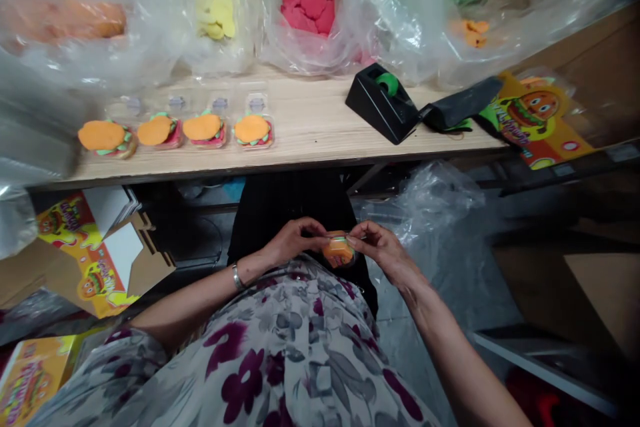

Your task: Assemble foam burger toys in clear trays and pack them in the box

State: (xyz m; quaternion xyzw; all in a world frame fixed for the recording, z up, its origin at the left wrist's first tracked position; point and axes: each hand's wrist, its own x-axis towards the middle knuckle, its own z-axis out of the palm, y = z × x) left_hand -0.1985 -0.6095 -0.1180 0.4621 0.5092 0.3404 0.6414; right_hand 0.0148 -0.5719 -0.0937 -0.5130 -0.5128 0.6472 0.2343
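Note:
Over my lap, my left hand [295,239] and my right hand [381,248] both pinch a small clear plastic case holding an orange burger-shaped toy [339,250]. Fingers of each hand are closed on the case's edges from either side. On the wooden table [320,130] above stand several open clear cases with orange-topped burger toys [203,130], lined up at the left.
A black tape dispenser [383,103] with green tape sits at the table's right. Clear bags of yellow [216,10], red [310,3], green and orange pieces line the back. Printed burger cards [537,120] lie at right; more cards and boxes [95,260] lie on the floor at left.

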